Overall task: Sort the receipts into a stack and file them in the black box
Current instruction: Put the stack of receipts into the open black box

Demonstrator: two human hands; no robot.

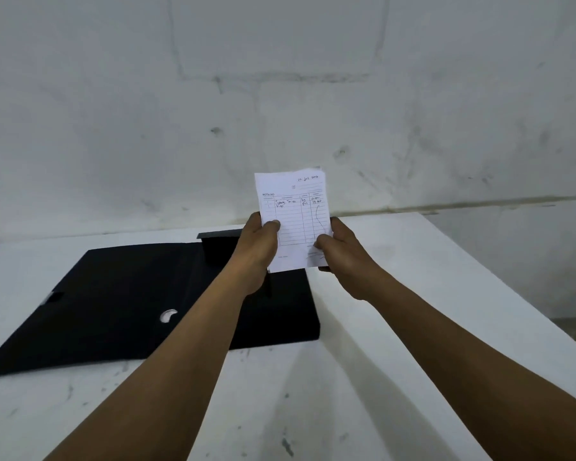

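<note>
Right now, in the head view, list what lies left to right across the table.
black box → left hand → receipts → right hand → bare white table.

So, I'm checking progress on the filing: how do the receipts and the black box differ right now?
The receipts are white, small and held upright in the air; the black box is dark, much larger and lies flat and open on the white table. The receipts are gripped by the left hand and right hand; the box is untouched. Both look thin and rectangular.
</note>
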